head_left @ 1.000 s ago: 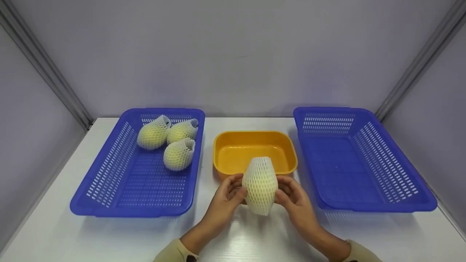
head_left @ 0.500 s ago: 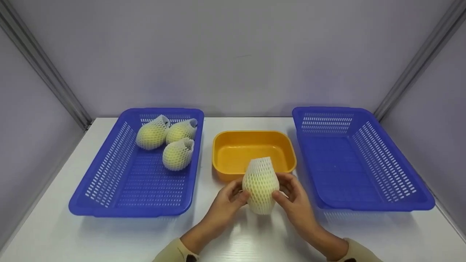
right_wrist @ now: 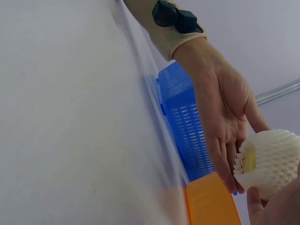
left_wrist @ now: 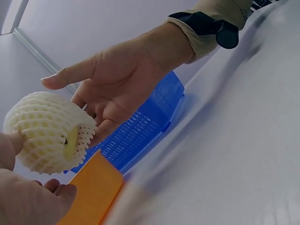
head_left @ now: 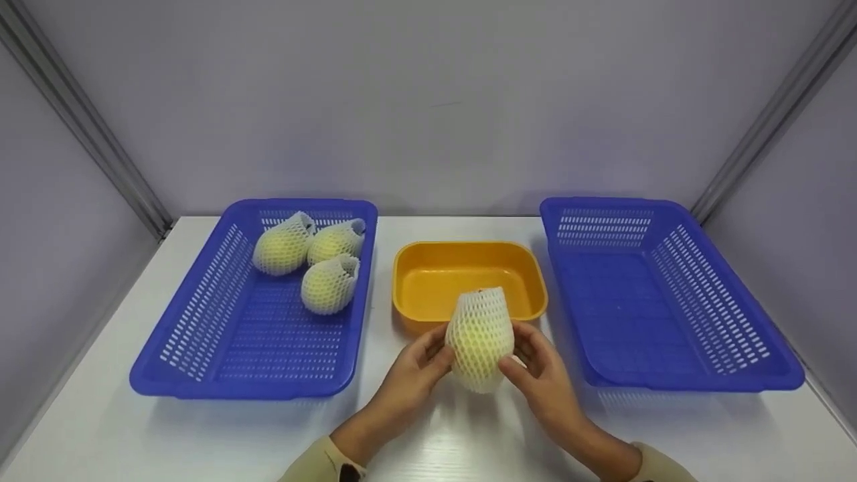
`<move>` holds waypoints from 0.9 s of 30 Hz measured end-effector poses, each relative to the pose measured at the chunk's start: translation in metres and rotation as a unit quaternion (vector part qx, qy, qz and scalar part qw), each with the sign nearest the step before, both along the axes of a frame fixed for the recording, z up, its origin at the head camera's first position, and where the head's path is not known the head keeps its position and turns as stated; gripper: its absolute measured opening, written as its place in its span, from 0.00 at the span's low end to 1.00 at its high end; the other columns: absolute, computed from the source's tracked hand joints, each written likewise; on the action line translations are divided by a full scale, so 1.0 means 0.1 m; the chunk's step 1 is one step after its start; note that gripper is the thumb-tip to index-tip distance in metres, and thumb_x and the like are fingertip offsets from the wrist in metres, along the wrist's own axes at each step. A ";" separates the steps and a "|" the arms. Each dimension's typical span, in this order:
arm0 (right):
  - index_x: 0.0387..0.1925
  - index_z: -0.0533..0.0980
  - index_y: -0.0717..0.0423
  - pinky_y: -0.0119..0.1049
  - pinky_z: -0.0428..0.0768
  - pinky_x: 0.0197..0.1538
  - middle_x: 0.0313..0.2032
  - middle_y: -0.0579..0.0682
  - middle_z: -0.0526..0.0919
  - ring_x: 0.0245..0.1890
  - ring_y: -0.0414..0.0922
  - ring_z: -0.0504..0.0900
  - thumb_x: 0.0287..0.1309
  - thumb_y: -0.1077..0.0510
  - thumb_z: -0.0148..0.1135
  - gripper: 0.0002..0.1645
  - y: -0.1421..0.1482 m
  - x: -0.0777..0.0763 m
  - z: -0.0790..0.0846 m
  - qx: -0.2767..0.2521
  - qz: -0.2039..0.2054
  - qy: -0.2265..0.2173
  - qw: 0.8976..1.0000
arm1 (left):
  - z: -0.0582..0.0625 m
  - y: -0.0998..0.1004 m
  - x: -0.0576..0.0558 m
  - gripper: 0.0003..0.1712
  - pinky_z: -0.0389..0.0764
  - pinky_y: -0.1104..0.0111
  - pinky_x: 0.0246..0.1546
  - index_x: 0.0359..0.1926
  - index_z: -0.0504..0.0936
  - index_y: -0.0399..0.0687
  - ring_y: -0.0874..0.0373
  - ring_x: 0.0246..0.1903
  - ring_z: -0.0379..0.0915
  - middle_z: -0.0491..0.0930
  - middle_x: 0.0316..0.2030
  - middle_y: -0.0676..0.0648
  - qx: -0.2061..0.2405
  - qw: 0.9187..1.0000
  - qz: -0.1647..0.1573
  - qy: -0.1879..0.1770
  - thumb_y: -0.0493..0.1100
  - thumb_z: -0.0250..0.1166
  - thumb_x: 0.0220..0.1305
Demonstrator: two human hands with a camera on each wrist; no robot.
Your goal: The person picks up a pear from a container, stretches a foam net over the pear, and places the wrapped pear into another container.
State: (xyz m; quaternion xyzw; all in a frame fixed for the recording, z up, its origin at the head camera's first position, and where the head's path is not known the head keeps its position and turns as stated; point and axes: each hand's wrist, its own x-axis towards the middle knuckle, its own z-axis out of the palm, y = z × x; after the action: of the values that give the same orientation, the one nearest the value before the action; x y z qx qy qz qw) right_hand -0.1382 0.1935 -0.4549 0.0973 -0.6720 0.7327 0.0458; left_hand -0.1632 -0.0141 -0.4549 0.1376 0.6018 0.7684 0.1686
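A yellow fruit [head_left: 479, 348] in a white foam net is held between both hands, just in front of the orange bin. My left hand [head_left: 405, 381] grips its left side, thumb on the near face and fingers behind. From the right, my right hand [head_left: 550, 385] holds it with the thumb at the near side and curled fingers partly hidden behind. The net's narrow end points up and away. In the left wrist view, yellow skin and a small dark spot show through the opening of the foam net [left_wrist: 42, 126].
The orange bin [head_left: 469, 251] stands behind the hands. At left, a blue basket [head_left: 248, 388] contains 3 netted fruits [head_left: 328, 284] near its back right. Another blue basket [head_left: 689, 380] stands at right with its bottom showing. Grey walls surround the white table [head_left: 428, 455].
The netted fruit has turned slightly in the hands, its narrow end leaning a little further right. My right thumb has shifted slightly over its near side. The baskets and bin stay put.
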 end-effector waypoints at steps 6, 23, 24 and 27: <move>0.66 0.64 0.70 0.34 0.78 0.60 0.60 0.59 0.75 0.60 0.47 0.76 0.64 0.70 0.63 0.31 0.01 -0.02 -0.01 0.007 -0.003 -0.016 1.000 | 0.03 0.02 0.04 0.37 0.62 0.55 0.73 0.76 0.53 0.26 0.42 0.74 0.56 0.58 0.75 0.32 0.040 0.998 -0.035 -0.027 0.47 0.53 0.79; 0.62 0.64 0.72 0.33 0.80 0.56 0.56 0.57 0.76 0.55 0.48 0.78 0.65 0.72 0.61 0.27 0.04 -0.05 -0.04 -0.007 -0.012 0.027 1.000 | -0.03 0.00 -0.01 0.36 0.78 0.57 0.60 0.74 0.60 0.29 0.49 0.63 0.71 0.69 0.68 0.36 0.043 0.999 -0.002 -0.020 0.46 0.60 0.75; 0.62 0.64 0.72 0.33 0.80 0.57 0.57 0.57 0.75 0.55 0.48 0.78 0.64 0.72 0.62 0.27 0.04 -0.05 -0.03 -0.009 -0.010 0.023 1.000 | -0.02 0.00 -0.01 0.37 0.78 0.57 0.62 0.74 0.59 0.29 0.48 0.65 0.69 0.67 0.70 0.35 0.041 0.999 -0.012 -0.021 0.46 0.60 0.75; 0.64 0.63 0.70 0.34 0.80 0.57 0.58 0.57 0.75 0.56 0.47 0.77 0.63 0.72 0.63 0.30 0.02 -0.05 -0.03 -0.012 -0.006 0.007 1.000 | 0.00 0.02 0.01 0.40 0.74 0.57 0.65 0.76 0.56 0.29 0.46 0.69 0.65 0.63 0.72 0.34 0.034 0.999 -0.032 -0.026 0.48 0.60 0.75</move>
State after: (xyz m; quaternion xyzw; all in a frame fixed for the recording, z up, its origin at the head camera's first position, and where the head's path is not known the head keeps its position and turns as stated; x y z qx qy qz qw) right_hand -0.1433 0.1959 -0.4579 0.0983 -0.6637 0.7394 0.0559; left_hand -0.1625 -0.0121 -0.4549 0.1426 0.5657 0.7862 0.2037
